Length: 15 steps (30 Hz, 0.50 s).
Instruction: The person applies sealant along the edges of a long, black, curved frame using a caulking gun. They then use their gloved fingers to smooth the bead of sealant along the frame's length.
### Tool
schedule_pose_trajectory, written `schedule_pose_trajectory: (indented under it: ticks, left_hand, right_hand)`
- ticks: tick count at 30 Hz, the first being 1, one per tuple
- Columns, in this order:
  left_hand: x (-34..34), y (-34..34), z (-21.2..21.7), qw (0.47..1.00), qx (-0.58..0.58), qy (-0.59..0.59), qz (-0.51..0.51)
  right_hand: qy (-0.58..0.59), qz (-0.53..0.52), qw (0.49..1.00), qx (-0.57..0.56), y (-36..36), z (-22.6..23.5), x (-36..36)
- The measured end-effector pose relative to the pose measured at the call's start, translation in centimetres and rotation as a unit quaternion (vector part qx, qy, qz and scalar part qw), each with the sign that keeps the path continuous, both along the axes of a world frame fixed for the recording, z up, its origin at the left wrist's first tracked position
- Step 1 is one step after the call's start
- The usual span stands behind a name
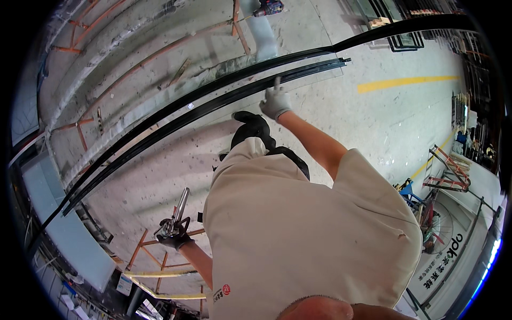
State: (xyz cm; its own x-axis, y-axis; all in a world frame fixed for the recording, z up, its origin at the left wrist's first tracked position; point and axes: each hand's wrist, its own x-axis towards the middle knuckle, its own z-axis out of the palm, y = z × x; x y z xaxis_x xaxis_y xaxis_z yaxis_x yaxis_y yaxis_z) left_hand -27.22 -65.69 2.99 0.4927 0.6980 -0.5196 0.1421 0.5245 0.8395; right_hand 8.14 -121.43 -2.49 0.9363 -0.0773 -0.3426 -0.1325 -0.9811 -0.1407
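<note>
black metal dominates the view: 2 long dark frame strips [213, 98] run side by side in a curve from lower left to upper right, lying along the edge of a large clear glass pane [176, 80] that rests flat over an orange metal rack [80, 133]. the camera looks straight down the wearer's own body, a beige short-sleeved shirt [298, 240] filling the lower middle.

the right hand [276, 102], in a pale grey glove, reaches forward to the nearer strip — index finger stretched out with its tip on the strip, the other fingers curled in and holding nothing, probably to steady the strip or feel along its edge.

the left hand [173, 234], in a dark glove, hangs low at the side with its fingers closed around the grip of a silver caulking gun [178, 216], its barrel pointing up and away, seemingly kept clear of the glass.

beyond lies a speckled concrete floor [373, 122] with a yellow painted line [408, 81]. a cordless drill [268, 7] sits at the top edge — well apart from both hands. racks and frames [445, 170] crowd the right side.
</note>
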Motion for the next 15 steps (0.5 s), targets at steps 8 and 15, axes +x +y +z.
schedule_pose_trajectory:
  ticks: [8,15]
  left_hand:
    - [1.0,-1.5,1.8,0.956,-0.233,-0.14,0.105]
    - [-2.3,-2.2,-0.6,0.963,-0.112,-0.145,0.199]
  right_hand:
    - [-0.035,0.294,0.919,0.26,12.3,11.2,-1.5]
    - [-0.104,0.311,0.844,0.425,17.3,7.4,-2.0]
